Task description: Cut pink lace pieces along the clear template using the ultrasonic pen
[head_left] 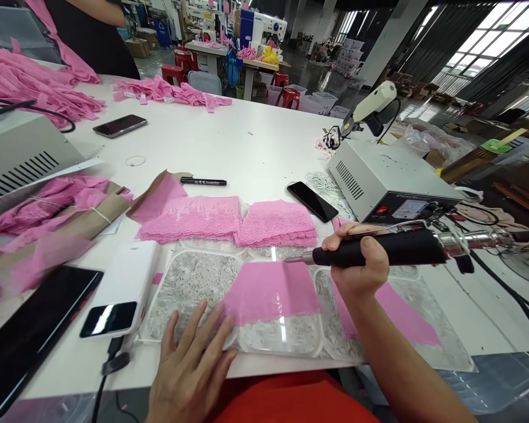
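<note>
On a white worktable (255, 138) lies a clear template (198, 273), a black-handled tool (401, 248) over it, tip at the pink panel (273, 294) mid-template; a right hand (362, 277) grips the tool, a left hand (191, 361) spreads its fingers at the template's near left.

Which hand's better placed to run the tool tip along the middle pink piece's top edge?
Likely the right hand: it grips the black-handled tool, whose metal tip is already at that edge of the pink piece. The left hand is spread by the piece's left end, without a tool.
</note>
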A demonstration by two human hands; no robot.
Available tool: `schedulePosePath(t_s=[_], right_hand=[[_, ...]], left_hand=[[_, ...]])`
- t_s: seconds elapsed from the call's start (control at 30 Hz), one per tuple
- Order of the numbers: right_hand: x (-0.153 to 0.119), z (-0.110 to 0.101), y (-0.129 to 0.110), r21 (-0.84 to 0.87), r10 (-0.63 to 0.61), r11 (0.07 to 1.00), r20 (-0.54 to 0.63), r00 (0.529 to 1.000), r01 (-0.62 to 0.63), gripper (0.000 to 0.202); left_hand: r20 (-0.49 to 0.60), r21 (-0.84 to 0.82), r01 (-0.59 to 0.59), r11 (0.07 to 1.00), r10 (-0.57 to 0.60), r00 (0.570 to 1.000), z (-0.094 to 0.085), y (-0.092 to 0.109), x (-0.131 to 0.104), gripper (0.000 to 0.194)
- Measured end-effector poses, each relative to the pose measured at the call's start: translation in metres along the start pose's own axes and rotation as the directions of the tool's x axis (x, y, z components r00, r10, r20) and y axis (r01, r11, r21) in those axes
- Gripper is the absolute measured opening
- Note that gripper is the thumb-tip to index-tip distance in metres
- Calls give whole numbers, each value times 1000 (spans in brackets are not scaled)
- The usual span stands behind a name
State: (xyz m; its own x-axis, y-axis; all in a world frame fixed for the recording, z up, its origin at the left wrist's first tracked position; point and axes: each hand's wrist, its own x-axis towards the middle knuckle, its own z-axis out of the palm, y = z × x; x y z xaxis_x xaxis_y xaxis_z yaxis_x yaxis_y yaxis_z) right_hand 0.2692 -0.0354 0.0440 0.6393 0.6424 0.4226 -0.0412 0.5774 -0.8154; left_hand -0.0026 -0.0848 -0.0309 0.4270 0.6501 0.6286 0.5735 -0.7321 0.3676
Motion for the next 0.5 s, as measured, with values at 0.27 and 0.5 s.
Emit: schedulePosePath(t_s=[0.27, 0.5], right_hand=[[1, -1, 6, 8, -4, 1000, 22, 1000, 4, 11], [12, -14, -2, 9, -74, 997, -74, 994, 75, 12]], left_hand=[[1, 0, 5, 1000, -5, 1000, 0, -1, -2, 30], [18, 8, -61, 998, 60, 998, 0, -9, -3, 37]])
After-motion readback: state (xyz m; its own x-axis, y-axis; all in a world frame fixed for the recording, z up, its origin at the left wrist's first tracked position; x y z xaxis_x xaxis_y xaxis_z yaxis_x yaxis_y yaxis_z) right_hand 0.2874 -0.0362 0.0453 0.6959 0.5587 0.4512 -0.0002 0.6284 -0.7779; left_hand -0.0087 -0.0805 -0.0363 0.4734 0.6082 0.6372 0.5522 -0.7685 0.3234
